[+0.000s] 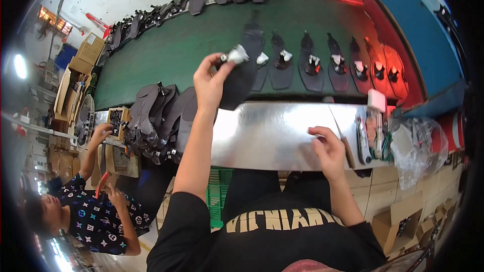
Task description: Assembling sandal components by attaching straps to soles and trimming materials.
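My left hand (pixel 210 78) is closed at the edge of the green belt, gripping a dark sandal (pixel 237 88) by its upper part. A white wad (pixel 237 54) shows at its fingertips, and the sandal is blurred. Above the shiny metal worktop (pixel 252 141), my right hand (pixel 328 155) has thumb and forefinger apart with nothing visible between them. Just right of it lie a thin pointed tool with a wooden handle (pixel 348 151) and a utility knife (pixel 362 141). On the green belt (pixel 176 50) stands a row of dark sandals (pixel 311 68) with white wads in their straps.
Piled soles (pixel 156 116) lie left of the worktop. A red-lit blue machine (pixel 403 30) covers the belt's right end. A plastic bag (pixel 416 146) hangs at the right. At the left, a co-worker (pixel 101 211) holds a red-handled tool (pixel 102 181) near a small parts box (pixel 118 121).
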### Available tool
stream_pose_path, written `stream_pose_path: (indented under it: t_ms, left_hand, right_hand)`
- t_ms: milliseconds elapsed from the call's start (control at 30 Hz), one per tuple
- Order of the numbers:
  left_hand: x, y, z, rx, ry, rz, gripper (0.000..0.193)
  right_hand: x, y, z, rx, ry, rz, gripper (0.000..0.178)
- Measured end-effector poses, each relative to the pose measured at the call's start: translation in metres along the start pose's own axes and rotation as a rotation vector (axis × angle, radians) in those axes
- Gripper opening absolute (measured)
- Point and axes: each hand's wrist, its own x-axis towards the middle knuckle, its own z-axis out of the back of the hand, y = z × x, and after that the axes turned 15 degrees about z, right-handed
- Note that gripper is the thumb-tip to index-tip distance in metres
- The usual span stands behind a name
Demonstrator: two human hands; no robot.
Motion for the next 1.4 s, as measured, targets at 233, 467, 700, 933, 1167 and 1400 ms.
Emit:
stream_pose_path:
  t_ms: [233, 467, 700, 933, 1167, 1400]
  left_hand:
    - [-0.191, -0.007, 0.015, -0.316, 0.499, 0.475, 0.026]
    - [-0.222, -0.001, 0.044, -0.433, 0.412, 0.506, 0.027]
    - [-0.229, 0.002, 0.054, -0.423, 0.395, 0.406, 0.036]
    - [-0.229, 0.005, 0.054, -0.411, 0.428, 0.327, 0.036]
    - [-0.23, 0.005, 0.052, -0.435, 0.446, 0.347, 0.035]
    - [-0.232, 0.007, 0.053, -0.38, 0.426, 0.393, 0.035]
  right_hand:
    - [0.022, 0.044, -0.054, 0.868, 0.022, -0.134, 0.042]
    - [-0.008, 0.061, -0.053, 0.403, 0.177, 0.053, 0.043]
    - [-0.027, 0.07, -0.062, -0.059, 0.279, 0.192, 0.038]
    - [-0.031, 0.073, -0.068, -0.059, 0.245, 0.14, 0.047]
    - [-0.036, 0.067, -0.067, -0.101, 0.287, 0.198, 0.045]
    - [-0.036, 0.066, -0.067, -0.099, 0.3, 0.184, 0.044]
